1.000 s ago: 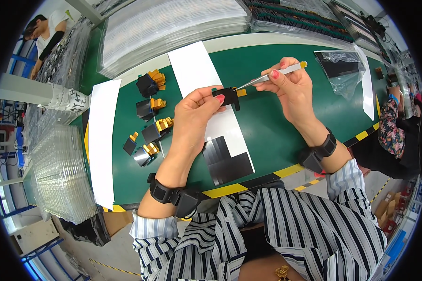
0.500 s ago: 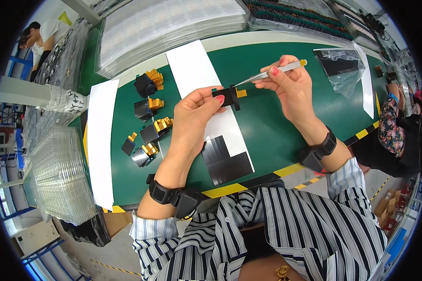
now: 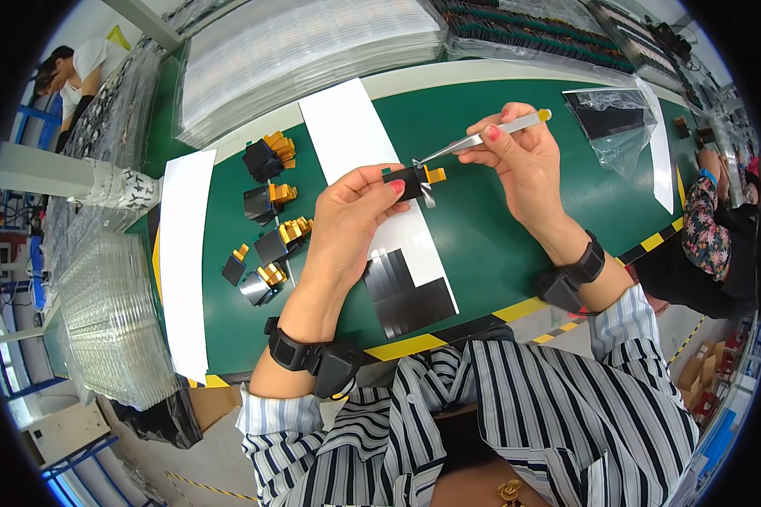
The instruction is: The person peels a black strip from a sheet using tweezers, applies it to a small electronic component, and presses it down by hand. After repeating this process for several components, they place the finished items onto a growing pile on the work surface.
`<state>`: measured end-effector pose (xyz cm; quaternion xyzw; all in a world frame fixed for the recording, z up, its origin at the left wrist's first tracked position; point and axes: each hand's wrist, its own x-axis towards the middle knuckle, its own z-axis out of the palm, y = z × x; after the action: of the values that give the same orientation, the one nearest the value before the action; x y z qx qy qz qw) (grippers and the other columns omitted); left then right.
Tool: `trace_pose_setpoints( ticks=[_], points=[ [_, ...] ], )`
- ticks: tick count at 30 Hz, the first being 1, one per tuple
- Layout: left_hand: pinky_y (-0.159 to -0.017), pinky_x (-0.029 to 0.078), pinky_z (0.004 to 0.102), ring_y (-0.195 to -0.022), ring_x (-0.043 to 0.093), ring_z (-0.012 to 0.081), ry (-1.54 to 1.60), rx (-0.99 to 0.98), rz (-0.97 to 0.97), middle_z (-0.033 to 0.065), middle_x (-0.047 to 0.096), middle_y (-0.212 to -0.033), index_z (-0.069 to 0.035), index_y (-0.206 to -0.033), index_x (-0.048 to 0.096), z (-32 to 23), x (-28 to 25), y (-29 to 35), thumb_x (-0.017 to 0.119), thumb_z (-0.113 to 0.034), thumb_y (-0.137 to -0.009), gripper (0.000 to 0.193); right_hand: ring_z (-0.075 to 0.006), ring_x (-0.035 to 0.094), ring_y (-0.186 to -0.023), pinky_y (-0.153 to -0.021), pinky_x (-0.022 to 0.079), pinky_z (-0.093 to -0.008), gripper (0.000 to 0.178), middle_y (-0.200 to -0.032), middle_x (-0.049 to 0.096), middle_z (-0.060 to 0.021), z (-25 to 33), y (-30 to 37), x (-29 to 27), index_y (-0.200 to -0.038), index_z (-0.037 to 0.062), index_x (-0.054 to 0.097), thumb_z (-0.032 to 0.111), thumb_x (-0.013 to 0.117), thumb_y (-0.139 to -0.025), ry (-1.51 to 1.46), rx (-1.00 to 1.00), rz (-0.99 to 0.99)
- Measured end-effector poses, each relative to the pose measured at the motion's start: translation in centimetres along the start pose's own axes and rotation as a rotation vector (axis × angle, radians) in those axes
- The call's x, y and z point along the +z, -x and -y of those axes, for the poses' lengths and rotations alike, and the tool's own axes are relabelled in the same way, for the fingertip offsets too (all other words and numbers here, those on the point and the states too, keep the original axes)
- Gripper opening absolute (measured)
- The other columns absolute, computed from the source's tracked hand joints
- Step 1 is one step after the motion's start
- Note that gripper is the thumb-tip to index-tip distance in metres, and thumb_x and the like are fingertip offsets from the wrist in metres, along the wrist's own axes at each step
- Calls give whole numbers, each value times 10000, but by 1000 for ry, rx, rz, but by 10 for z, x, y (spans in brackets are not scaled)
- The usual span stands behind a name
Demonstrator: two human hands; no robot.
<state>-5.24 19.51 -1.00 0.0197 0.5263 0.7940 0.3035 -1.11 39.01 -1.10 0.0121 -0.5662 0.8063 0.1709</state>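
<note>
Between the thumb and fingers of my left hand is a small black display panel, with an orange flex cable sticking out to the right. My right hand grips pointed metal tweezers. The tweezer tips are at the panel's upper right corner, by a thin strip that runs along this end and looks shiny. Whether the tips pinch the strip is too small to tell. Black adhesive sheets lie below on a white board.
Several groups of similar panels with orange cables lie to the left on the green mat, beside a white strip. Clear tray stacks stand at the back and left. A plastic bag lies at the right. Other people sit on both sides.
The tweezer tips have shifted slightly down and left at the panel's corner. The strip at the panel's end looked black and now looks shiny and light. My left hand has barely moved.
</note>
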Motion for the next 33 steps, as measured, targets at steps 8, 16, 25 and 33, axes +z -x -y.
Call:
trace_pose_setpoints(
  ticks=[8, 16, 25, 33],
  points=[
    [-701, 478, 285, -737, 573, 156, 165, -161, 122, 79, 593, -824, -3, -921, 527, 9, -1, 1, 557, -20, -782, 144, -141, 531, -682, -590, 450, -239, 187, -784, 494, -52, 15, 3, 13, -1063, 33, 428, 109, 439, -892, 57, -560, -58],
    [-684, 487, 294, -723, 573, 165, 233, -40, -5, 99, 589, -832, -28, -872, 490, 10, 3, 0, 558, -32, -791, 105, -11, 362, -505, -421, 262, -164, 151, -610, 438, 43, 9, 11, 22, -896, 27, 560, 165, 565, -836, 524, 200, 157],
    [-676, 490, 287, -728, 574, 165, 183, 7, -33, 109, 585, -843, -29, -851, 480, 9, 7, 2, 553, -17, -795, 93, -5, 338, -474, -396, 233, -159, 154, -601, 453, 38, 7, 11, 21, -826, 7, 577, 160, 593, -816, 414, 350, 168],
    [-774, 487, 315, -787, 590, 182, 264, 72, -2, 113, 589, -858, -38, -821, 475, 12, 10, 3, 533, 6, -806, 74, -6, 370, -502, -432, 272, -153, 91, -629, 486, 17, 6, 15, 25, -864, 7, 594, 79, 578, -811, 576, -26, -61]
  ],
)
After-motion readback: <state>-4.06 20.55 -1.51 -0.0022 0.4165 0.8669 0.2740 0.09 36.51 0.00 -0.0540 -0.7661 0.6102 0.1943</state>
